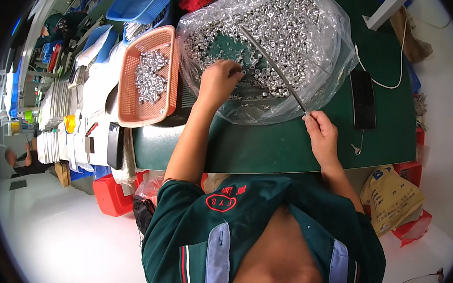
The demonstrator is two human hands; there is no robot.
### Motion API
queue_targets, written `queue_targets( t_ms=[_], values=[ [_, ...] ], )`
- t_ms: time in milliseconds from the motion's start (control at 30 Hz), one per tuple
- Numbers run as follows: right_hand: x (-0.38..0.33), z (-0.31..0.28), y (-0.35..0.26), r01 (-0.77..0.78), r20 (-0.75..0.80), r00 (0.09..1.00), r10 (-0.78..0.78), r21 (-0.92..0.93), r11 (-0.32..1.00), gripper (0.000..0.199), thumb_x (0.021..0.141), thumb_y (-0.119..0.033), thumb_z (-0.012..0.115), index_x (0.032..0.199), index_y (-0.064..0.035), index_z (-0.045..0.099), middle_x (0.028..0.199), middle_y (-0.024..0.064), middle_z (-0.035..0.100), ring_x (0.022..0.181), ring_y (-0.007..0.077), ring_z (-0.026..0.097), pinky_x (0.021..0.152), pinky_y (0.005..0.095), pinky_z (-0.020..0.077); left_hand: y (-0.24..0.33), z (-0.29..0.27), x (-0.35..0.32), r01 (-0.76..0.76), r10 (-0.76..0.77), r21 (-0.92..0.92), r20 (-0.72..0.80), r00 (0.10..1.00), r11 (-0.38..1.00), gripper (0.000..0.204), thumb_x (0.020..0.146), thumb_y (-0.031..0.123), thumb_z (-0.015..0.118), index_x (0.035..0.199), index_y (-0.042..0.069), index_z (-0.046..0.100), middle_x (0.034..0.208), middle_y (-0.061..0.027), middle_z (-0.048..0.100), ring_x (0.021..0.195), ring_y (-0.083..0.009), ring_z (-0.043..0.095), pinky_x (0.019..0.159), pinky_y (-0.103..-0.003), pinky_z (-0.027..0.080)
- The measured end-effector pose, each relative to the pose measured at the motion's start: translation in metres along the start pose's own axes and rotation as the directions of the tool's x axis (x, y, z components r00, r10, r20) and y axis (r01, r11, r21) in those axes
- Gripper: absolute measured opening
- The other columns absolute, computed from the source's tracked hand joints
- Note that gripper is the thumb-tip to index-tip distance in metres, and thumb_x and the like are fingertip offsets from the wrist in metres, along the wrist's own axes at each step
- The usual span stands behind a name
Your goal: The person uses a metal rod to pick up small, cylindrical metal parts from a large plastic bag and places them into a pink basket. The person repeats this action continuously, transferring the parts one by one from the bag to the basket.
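My left hand point(219, 81) reaches into a clear plastic bag point(335, 32) spread open on the green table point(269, 143), its fingers pinched on small silver metal nuts point(281, 20) that lie in a heap inside. My right hand point(321, 134) grips the near end of a long thin metal rod point(273, 63). The rod slants up and left over the heap, its far tip above the nuts. Whether nuts are threaded on the rod I cannot tell.
An orange plastic basket point(127, 96) with more silver nuts stands left of the bag, blue baskets point(138, 4) behind it. A black phone point(363, 99) with a white cable lies to the right. Red bins and a yellow sack sit on the floor. A person works far left.
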State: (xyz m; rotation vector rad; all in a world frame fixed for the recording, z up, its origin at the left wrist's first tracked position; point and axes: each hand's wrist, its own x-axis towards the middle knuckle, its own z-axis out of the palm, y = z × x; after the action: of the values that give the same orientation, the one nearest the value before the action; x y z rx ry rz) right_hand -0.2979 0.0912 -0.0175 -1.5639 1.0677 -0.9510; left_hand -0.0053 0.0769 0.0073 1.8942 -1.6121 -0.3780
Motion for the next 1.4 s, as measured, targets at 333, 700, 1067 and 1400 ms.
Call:
queue_targets(
  t_ms=[333,700,1067,1400],
  values=[
    [0.001,0.001,0.001,0.034,0.004,0.999,-0.034,-0.035,0.999,0.012,0.093,-0.011,0.062,0.091,0.0006,0.06,0.061,-0.0007,0.047,0.057,0.0044,0.04,0.05,0.0225,0.0351,-0.015,0.009,0.013,0.19,-0.201,-0.632,0.055,0.978,0.751,0.014,0.087,0.016,0.067,0.088,0.003,0.065,0.082,-0.0055,0.063,0.079,-0.0174,0.059,0.069,-0.031,0.047],
    [0.0,0.001,-0.005,0.121,0.097,0.99,-0.106,-0.174,0.977,0.011,0.091,-0.013,0.063,0.091,-0.0021,0.061,0.061,0.0059,0.057,0.051,0.0118,0.051,0.05,0.026,0.0411,-0.031,-0.014,0.01,0.198,0.017,-0.935,0.202,0.979,-0.295,0.017,0.09,0.013,0.065,0.103,0.003,0.062,0.088,-0.0067,0.062,0.074,-0.0145,0.053,0.069,-0.029,0.043],
    [-0.003,0.005,-0.003,0.22,0.061,0.976,-0.211,-0.232,0.948,0.008,0.089,-0.012,0.065,0.09,-0.0043,0.062,0.062,0.0078,0.058,0.05,0.0196,0.055,0.05,0.0294,0.0427,-0.022,-0.047,0.005,0.161,-0.137,-0.93,0.122,0.983,0.33,0.017,0.085,0.014,0.072,0.092,0.0,0.064,0.074,-0.0019,0.06,0.067,-0.0112,0.053,0.065,-0.024,0.043],
    [-0.003,-0.004,-0.002,0.121,0.145,0.984,-0.106,-0.094,0.988,0.008,0.091,-0.008,0.062,0.092,0.0001,0.062,0.065,0.0038,0.055,0.056,0.0067,0.047,0.052,0.0237,0.0398,-0.005,-0.062,0.011,0.076,-0.017,-0.89,0.077,0.997,0.449,0.018,0.086,0.015,0.071,0.092,0.0,0.063,0.076,-0.0014,0.061,0.069,-0.0076,0.053,0.064,-0.023,0.043]
  ],
)
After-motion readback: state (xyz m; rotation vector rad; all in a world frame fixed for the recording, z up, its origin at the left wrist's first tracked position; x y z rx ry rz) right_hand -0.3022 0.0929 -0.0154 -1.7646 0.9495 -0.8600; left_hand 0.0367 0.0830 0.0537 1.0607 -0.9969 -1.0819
